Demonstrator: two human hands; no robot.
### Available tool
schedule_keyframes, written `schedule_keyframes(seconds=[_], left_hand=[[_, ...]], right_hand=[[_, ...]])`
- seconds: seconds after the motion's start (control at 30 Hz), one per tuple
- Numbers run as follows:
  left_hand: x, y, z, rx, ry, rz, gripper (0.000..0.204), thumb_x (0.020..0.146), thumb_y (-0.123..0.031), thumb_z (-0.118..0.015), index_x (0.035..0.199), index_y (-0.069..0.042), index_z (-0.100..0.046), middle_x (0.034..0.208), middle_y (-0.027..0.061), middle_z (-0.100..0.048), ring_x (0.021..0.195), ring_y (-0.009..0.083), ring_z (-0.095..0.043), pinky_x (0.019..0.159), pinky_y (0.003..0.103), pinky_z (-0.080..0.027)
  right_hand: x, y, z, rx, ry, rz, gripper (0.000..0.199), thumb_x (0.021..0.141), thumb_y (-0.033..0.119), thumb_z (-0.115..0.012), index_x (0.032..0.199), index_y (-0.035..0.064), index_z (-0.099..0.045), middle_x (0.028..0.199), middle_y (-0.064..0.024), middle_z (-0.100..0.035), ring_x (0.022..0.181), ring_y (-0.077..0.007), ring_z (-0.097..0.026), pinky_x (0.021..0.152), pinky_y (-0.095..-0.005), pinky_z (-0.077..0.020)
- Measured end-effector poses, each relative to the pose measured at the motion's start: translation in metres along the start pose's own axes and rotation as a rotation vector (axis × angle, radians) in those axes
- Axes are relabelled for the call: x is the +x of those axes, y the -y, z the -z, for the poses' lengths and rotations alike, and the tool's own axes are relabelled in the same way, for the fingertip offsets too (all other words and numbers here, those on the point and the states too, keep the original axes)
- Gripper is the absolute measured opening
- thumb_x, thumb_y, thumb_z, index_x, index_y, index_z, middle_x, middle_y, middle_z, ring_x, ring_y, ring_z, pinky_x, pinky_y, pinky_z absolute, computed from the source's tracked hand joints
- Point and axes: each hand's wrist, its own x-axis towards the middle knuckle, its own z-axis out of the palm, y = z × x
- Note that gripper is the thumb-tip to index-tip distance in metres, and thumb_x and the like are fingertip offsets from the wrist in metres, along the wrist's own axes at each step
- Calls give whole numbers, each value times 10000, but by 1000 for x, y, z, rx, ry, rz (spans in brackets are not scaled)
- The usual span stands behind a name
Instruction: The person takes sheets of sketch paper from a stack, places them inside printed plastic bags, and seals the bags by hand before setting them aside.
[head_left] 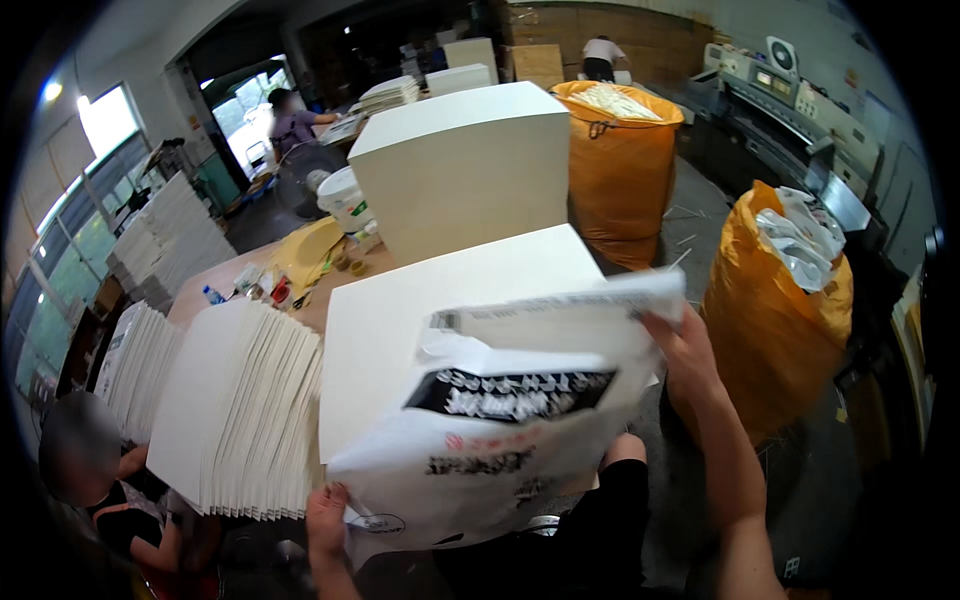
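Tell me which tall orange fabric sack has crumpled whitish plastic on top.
The nearer orange sack, right of your right hand: crumpled plastic fills its mouth; the farther orange sack holds pale strips.

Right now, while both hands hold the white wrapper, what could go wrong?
The left hand and right hand grip the white wrapper near opposite corners, so an uneven pull might tear it. It hides part of the white stack, so a shifted sheet could go unnoticed. A wide swing might disturb the fanned pile nearby.
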Motion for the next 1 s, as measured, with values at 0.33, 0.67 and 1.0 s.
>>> schedule_keyframes(seconds=[0.33,0.67,1.0], left_hand=[[48,-3,-33,-12,19,78,366,1041,-194,-540,1297,54,-618,1164,97,-697,1047,173,-644,960,318,-478],[31,-5,-33,-294,47,310,406,1051,-228,-508,1321,64,-589,1197,181,-683,1060,266,-687,920,391,-550],[18,13,-51,-482,89,571,494,1085,-323,-451,1433,22,-515,1336,186,-645,1168,282,-673,989,405,-561]], right_hand=[[80,-93,8,170,-313,-112,563,1012,312,-653,1421,-31,-472,1137,-103,-659,965,-133,-614,752,-294,-512],[-158,-152,-36,28,-200,-347,188,1004,146,-628,1115,-4,-645,1037,-88,-694,968,-173,-655,870,-320,-525],[-163,-222,-87,481,383,-698,426,962,157,-698,1325,-24,-566,1241,-148,-645,1169,-242,-619,1003,-362,-498]])
